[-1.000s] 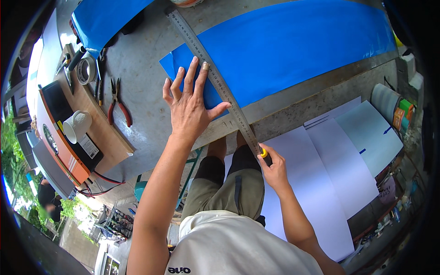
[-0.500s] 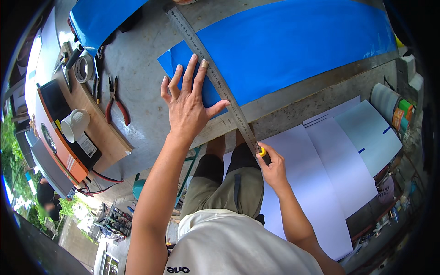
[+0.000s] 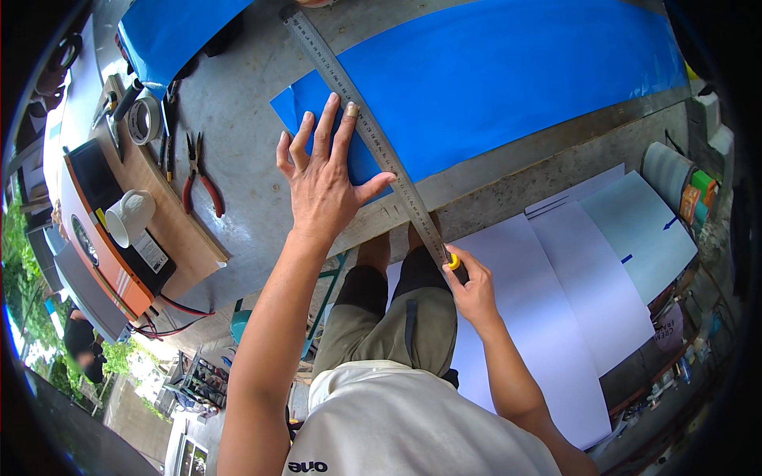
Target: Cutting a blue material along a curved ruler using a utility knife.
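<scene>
A long steel ruler (image 3: 373,133) lies slantwise across a bright blue sheet (image 3: 508,75) on the grey worktop. Spread over the sheet's left end, my left hand (image 3: 324,178) presses with its fingertips and thumb at the ruler's left edge; one finger wears a bandage. My right hand (image 3: 474,292) is closed round a black-and-yellow utility knife (image 3: 456,268) at the ruler's near end, beyond the worktop's front edge. The knife's blade cannot be made out.
Red-handled pliers (image 3: 197,178) lie left of my left hand. Beyond them, a wooden board (image 3: 186,230) bears a white cup (image 3: 131,216) and an orange-and-black device (image 3: 111,262). A tape roll (image 3: 144,120) sits farther back. Large white sheets (image 3: 524,333) are at right, below the worktop.
Hardly anything differs. Both hands, the ruler and the blue sheet keep their places, with only a very slight shift of the view.
</scene>
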{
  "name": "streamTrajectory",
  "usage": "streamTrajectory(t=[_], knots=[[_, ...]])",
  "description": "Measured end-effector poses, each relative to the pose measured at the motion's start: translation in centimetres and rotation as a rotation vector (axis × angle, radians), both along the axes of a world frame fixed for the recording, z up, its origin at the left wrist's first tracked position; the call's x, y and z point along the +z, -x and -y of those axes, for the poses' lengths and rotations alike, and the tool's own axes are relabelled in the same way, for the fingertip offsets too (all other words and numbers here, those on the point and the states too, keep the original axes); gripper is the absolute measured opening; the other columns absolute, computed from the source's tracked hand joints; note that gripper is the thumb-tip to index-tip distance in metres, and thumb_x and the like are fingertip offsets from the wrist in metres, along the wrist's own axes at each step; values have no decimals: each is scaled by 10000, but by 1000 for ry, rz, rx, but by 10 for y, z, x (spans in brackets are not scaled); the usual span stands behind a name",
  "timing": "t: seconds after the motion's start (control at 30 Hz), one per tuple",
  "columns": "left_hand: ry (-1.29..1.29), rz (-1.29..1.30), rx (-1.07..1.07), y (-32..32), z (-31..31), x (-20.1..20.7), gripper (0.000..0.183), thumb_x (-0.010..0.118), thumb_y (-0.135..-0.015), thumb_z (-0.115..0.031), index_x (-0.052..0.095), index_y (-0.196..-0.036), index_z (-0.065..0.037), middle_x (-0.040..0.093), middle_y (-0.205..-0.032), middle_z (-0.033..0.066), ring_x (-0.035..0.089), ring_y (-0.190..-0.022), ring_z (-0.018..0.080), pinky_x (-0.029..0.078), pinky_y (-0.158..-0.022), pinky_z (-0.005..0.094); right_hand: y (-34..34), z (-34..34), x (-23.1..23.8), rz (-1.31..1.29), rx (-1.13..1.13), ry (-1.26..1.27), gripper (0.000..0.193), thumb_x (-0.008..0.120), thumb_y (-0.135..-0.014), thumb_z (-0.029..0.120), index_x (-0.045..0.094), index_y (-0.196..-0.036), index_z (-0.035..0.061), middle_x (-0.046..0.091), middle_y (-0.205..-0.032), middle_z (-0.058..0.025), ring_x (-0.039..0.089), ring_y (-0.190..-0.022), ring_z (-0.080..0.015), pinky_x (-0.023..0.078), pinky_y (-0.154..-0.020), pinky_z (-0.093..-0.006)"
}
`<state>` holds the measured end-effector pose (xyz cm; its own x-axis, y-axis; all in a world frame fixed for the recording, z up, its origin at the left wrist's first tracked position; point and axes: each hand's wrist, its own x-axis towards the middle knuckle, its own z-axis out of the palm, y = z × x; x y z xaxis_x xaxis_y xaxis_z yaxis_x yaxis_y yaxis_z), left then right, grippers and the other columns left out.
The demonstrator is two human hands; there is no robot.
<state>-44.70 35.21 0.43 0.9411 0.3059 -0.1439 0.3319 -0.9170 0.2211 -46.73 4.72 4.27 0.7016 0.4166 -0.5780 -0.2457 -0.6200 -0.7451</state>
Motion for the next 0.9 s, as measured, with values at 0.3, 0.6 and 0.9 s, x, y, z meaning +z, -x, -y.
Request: streamTrajectory(t=[0.3, 0.6, 0.9], knots=[[-15, -17, -21, -1, -1, 3, 1168, 576, -739, -938, 373, -1638, -221, 297, -1713, 37, 227, -1561, 321, 70, -1288, 556, 1, -1, -2, 39, -9, -19, 337, 717, -959, 28, 671, -1292, 16, 761, -1186, -182, 742, -1108, -311, 541, -996, -374], [-26, -15, -7, 0, -1, -1, 1171, 559, -710, -966, 389, -1627, -258, 296, -1714, -9, 231, -1568, 282, 29, -1291, 537, 1, -1, -1, 23, -1, 6, 339, 719, -957, 30, 675, -1293, 16, 758, -1200, -182, 742, -1109, -313, 543, -995, -371], [-5, -7, -17, -1, -1, 3, 1162, 571, -745, -935, 375, -1637, -217, 294, -1713, 34, 228, -1563, 326, 60, -1293, 555, -4, -4, 6, 17, 23, 19, 449, 699, -886, -86, 655, -1315, 39, 728, -1251, -160, 700, -1177, -376, 542, -1012, -389]])
